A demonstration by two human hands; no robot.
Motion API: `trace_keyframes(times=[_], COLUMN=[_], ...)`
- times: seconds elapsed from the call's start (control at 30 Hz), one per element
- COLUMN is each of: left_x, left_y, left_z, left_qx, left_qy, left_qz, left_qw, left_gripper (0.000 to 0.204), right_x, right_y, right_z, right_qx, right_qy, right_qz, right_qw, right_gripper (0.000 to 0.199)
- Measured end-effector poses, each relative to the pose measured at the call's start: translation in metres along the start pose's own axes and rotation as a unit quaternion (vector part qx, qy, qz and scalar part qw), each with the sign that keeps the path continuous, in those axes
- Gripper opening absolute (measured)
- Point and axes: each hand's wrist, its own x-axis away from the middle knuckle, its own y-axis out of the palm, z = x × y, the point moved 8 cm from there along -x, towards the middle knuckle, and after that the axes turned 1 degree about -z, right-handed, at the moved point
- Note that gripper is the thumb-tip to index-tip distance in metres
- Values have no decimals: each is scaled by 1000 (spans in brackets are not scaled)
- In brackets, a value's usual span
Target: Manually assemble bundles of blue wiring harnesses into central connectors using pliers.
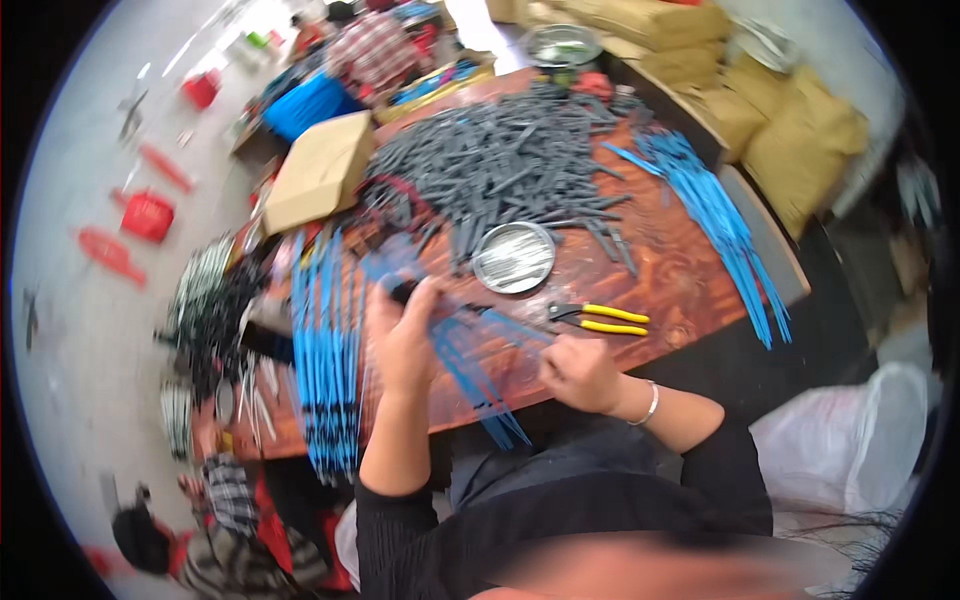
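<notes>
- Left hand (405,340), over the near left-centre of the worktop (685,300): fingers drawn in, thumb closed against them, gripping a blue strip (385,262) that shows above the fist, with a dark part at the thumb. Blur stops me reading the exact grip.
- Right hand (580,372), near edge, right of centre: fingers curled almost to a fist, gripping the end of a thin strand (520,328) that runs left toward the other hand. I judge the hands are spread to hold it taut.
- Loose strips (470,370), between the hands: trailing over the near edge, probably for want of depth there.
- Left bundle (325,350): blue lengths with dark ends, side by side, presumably aligned for easy counting.
- Right bundle (712,210): blue lengths fanned across the right edge, well apart from the hands, likely to leave the middle free.
- Grey pieces (490,150): large heap, far centre, within what I take for arm's reach.
- Dish (513,291), centre: round, metal, holding silver pins (513,255), contained, I suppose, against scattering.
- Pliers (615,315): yellow handles pointing right, just beyond the right hand, untouched; handy there, in my judgement.
- Carton (320,170): far left, tilted.
</notes>
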Motion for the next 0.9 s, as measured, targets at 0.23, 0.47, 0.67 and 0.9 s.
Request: trace_keyframes(times=[0.23,0.47,0.67,0.9], left_x=[0,10,23,18], left_y=[-22,-32,-45,-69], left_z=[-8,-9,0,-4], left_qx=[-29,202,125,17], left_qy=[-8,-90,-89,-105], left_qz=[-65,-95,-158,-141], left_qw=[997,971,976,984], left_gripper=[13,17,19,18], right_x=[1,-51,-27,-72], right_y=[-5,-83,-107,-141], right_z=[14,235,359,302], right_qx=[-44,309,433,405], right_qy=[-43,147,334,291], right_qz=[3,35,-61,56], right_qw=[998,939,835,865], right_gripper=[10,14,15,13])
